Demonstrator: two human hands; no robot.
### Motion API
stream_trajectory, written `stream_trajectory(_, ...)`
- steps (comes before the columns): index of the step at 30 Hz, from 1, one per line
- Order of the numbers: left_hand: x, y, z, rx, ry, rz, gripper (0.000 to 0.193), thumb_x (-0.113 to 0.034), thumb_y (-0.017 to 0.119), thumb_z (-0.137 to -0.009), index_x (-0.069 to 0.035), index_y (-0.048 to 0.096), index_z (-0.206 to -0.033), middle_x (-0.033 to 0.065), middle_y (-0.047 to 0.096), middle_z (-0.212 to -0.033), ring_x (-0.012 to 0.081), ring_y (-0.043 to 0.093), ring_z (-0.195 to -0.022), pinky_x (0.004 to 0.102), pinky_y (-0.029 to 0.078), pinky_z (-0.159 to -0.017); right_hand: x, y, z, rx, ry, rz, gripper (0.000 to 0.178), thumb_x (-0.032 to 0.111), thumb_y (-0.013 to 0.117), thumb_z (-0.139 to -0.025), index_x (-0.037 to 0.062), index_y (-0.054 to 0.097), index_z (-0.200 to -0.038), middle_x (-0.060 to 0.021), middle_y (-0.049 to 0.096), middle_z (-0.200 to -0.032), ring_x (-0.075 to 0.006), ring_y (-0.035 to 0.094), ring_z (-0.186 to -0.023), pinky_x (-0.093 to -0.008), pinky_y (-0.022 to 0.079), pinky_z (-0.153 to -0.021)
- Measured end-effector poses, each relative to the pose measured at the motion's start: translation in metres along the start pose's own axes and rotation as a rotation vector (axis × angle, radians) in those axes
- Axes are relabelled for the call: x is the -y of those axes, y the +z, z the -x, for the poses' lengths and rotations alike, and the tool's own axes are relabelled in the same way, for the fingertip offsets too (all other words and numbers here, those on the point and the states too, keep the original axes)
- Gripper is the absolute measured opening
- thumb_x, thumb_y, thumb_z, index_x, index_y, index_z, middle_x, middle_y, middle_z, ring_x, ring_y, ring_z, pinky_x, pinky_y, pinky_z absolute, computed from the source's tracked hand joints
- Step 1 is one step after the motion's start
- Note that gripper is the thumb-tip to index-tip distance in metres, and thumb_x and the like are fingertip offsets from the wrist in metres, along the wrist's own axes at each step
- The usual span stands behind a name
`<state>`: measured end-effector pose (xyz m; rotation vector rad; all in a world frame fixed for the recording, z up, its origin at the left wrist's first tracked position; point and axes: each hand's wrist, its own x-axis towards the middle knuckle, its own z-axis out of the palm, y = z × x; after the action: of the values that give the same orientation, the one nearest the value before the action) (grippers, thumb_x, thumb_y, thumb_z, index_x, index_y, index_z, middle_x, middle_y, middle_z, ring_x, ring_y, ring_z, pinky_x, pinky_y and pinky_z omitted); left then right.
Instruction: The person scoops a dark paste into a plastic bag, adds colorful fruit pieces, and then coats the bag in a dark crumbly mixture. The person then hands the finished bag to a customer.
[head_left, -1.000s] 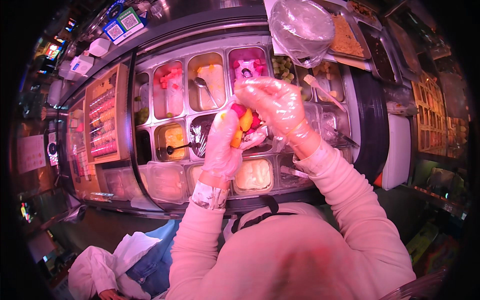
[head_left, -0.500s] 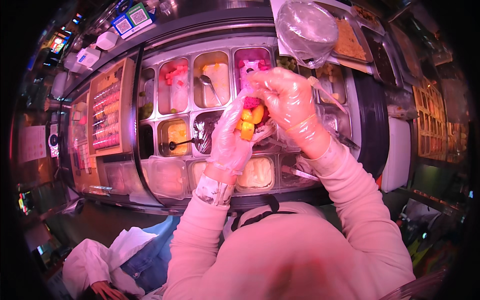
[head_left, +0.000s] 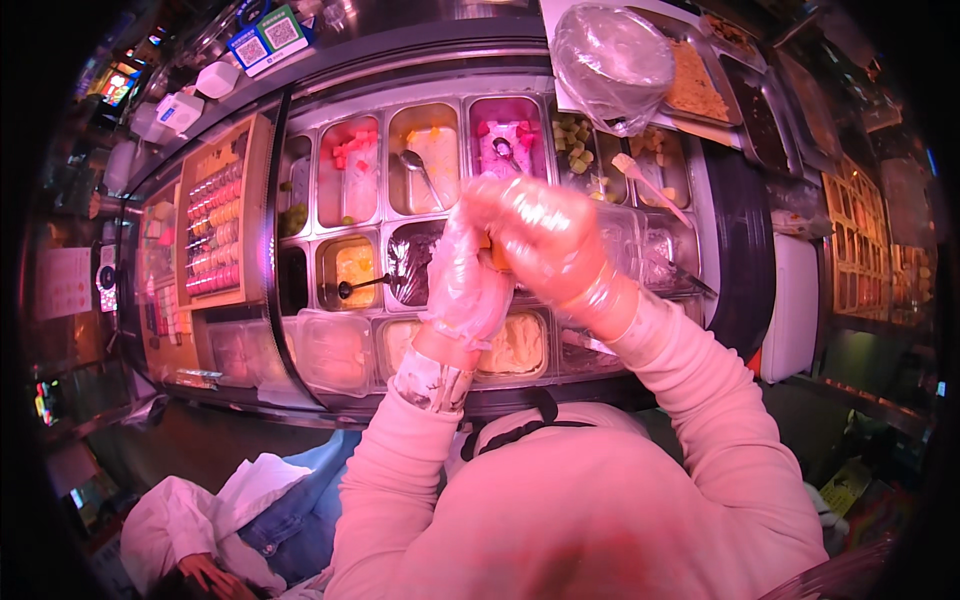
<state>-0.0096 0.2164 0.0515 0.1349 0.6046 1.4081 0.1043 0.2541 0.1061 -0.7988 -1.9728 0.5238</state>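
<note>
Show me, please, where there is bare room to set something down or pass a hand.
The dark strip between the metal pans and white box looks bare, as does the narrow rim behind the pans. It is crowded where the left hand and right hand meet over the pans, and at upper right around the plastic-wrapped bowl.

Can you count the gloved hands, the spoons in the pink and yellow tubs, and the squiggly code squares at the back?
Gloved hands: 2 (left hand, right hand)
Spoons: 3 (silver spoon, black spoon, bright pink tub's spoon)
Code squares: 2 (blue square, green square)
Total: 7
</note>
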Motion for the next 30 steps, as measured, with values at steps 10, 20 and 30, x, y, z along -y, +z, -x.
stream_trajectory(10,-0.015,0.004,0.013,0.164,-0.128,0.328,0.061,-0.057,0.046,-0.106,-0.011,0.052,-0.145,0.0155,0.061,-0.133,0.0393,0.059,-0.121,0.0619,0.048,-0.103,0.015,0.019,0.05,0.224,-0.293,0.45,0.048,0.009,0.069,-0.076,-0.0045,0.071,-0.122,-0.0181,0.071,-0.118,-0.03,0.072,-0.097,-0.0409,0.058,-0.085)
stream_trajectory(20,-0.013,-0.003,0.025,0.208,-0.011,0.121,0.071,0.003,0.057,-0.087,-0.009,0.039,-0.154,0.0173,0.053,-0.146,0.0395,0.053,-0.138,0.0681,0.042,-0.115,0.054,0.01,0.059,0.589,-0.284,0.747,0.051,0.021,0.062,-0.082,-0.0111,0.065,-0.122,-0.0258,0.067,-0.12,-0.043,0.065,-0.114,-0.0552,0.048,-0.107)
stream_trajectory(30,-0.021,-0.025,0.038,0.168,0.05,0.203,0.077,0.015,0.044,-0.089,-0.013,0.035,-0.16,0.019,0.046,-0.157,0.0408,0.046,-0.146,0.0695,0.037,-0.119,0.084,-0.031,0.073,0.093,-0.41,0.397,0.031,0.011,0.07,-0.086,-0.0031,0.073,-0.114,-0.0163,0.071,-0.11,-0.0349,0.07,-0.099,-0.0498,0.053,-0.096)
